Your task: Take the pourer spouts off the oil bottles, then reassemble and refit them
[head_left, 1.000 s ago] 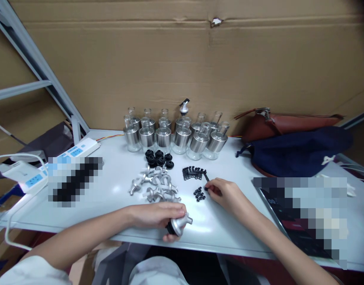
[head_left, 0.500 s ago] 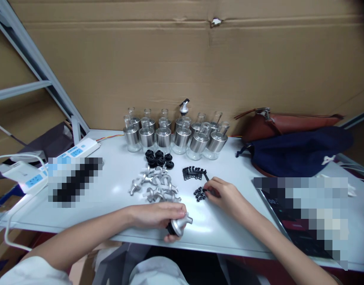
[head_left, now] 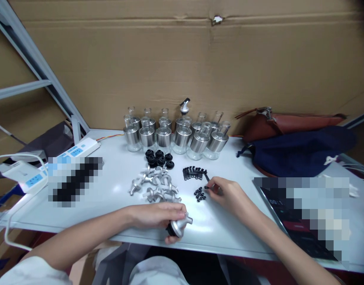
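Note:
My left hand [head_left: 167, 215] is wrapped round a silver pourer top [head_left: 179, 226] with a black base, near the table's front edge; its spout points right. My right hand [head_left: 223, 192] pinches a small black part [head_left: 207, 187] just above the right side of a cluster of small black rings [head_left: 200, 194]. Behind them lies a row of flat black clips [head_left: 194, 173]. Several silver pourer tops [head_left: 161, 184] are piled left of the rings, with black ribbed stoppers [head_left: 159, 158] behind them.
Glass bottles with metal sleeves [head_left: 182, 137] stand in two rows at the back, one topped with a pourer [head_left: 184, 106]. White power strips [head_left: 78, 152] lie at left. A navy bag [head_left: 297, 152], a brown bag [head_left: 303, 122] and a dark-screened device [head_left: 284, 221] are at right.
My right hand has shifted slightly right, lifting a small black part away from the ring cluster. My left hand still holds the pourer top in nearly the same place.

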`<action>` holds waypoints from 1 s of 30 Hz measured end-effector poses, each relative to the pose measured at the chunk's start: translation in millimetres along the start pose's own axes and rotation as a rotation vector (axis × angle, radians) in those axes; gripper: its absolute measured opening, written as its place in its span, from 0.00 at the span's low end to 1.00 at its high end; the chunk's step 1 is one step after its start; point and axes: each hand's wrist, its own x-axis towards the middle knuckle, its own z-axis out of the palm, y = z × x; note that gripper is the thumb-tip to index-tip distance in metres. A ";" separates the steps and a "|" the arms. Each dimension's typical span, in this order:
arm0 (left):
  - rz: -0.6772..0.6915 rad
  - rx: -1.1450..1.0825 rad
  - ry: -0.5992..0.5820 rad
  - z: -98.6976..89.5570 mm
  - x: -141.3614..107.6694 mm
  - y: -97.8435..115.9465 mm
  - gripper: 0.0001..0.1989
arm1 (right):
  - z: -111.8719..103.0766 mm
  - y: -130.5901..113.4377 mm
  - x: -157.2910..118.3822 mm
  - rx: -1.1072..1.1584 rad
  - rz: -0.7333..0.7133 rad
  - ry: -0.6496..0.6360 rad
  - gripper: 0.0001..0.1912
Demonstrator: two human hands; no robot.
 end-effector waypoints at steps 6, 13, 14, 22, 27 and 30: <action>0.005 0.020 -0.005 1.3 0.2 1.8 0.24 | -5.7 -2.8 0.8 -0.002 -0.085 -0.048 0.07; -0.035 0.059 0.047 1.7 -1.7 3.5 0.28 | -0.3 -6.4 6.9 0.008 -0.126 -0.126 0.13; -0.033 0.065 0.045 0.8 -1.8 2.8 0.29 | -0.4 -5.5 7.5 0.011 -0.122 -0.130 0.12; 0.095 0.154 0.302 15.9 -1.2 5.0 0.31 | -22.7 -49.8 -20.8 0.128 -0.275 0.066 0.07; 0.315 0.520 0.657 36.4 -0.1 18.0 0.23 | -11.5 -93.6 -42.3 -0.078 -0.587 0.228 0.09; 0.402 0.589 0.797 37.1 3.1 21.6 0.20 | 3.0 -98.1 -39.2 -0.153 -0.565 0.350 0.09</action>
